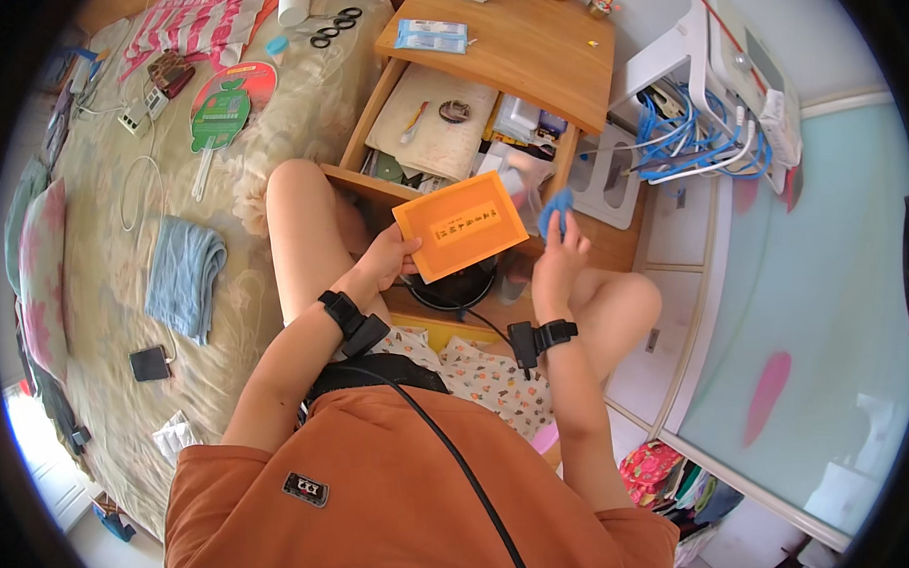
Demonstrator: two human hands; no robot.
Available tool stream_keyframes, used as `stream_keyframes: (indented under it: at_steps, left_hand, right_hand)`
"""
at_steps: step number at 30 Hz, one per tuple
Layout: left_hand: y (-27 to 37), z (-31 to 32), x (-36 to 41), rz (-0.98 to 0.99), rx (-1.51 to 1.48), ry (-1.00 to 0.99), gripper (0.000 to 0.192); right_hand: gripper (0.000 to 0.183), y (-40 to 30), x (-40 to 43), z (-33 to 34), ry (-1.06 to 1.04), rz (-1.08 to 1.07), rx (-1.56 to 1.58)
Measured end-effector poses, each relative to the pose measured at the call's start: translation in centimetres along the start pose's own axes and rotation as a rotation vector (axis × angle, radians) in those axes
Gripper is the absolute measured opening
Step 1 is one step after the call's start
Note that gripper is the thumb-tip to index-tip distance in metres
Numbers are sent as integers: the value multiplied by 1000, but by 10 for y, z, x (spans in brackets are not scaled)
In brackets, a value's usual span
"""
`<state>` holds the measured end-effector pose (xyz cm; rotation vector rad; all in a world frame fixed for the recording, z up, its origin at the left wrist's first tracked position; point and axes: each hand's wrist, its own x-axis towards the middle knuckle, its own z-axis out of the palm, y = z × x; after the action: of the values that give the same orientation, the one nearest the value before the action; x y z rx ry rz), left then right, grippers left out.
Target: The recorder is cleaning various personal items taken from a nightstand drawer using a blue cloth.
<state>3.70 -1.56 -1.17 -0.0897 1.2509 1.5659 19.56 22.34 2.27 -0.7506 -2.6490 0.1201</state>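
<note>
My left hand [388,258] grips the lower left corner of an orange booklet or flat case [464,225] that bears writing, held flat above my lap. To the right of it, my right hand [561,259] pinches a crumpled blue cloth [555,211] in its fingertips. Beyond both hands an open wooden drawer [356,148] holds a pale notebook [438,127] with a coiled hair tie [454,112] and a small packaged brush-like item [414,123] on it. Clear plastic bags and small boxes fill the drawer's right side.
A wooden nightstand top [513,34] bears blue-white packets [431,36]. On the bed at left lie a folded blue towel [186,278], a phone [149,364] and hand fans [223,115]. Tangled blue cables [689,133] hang from a white rack at right.
</note>
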Motion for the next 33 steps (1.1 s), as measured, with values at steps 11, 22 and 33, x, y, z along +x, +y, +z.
stream_keyframes:
  at_steps: [11, 22, 33]
  left_hand:
    - [1, 1, -2, 28, 28, -8, 40]
    - [-8, 5, 3, 24, 97, 3, 41]
    - [-10, -3, 1, 92, 132, 75, 36]
  right_hand:
    - [43, -45, -4, 19, -165, -175, -157]
    - [48, -82, 14, 21, -144, -479, 158]
    - [27, -27, 47, 36, -298, 11, -193]
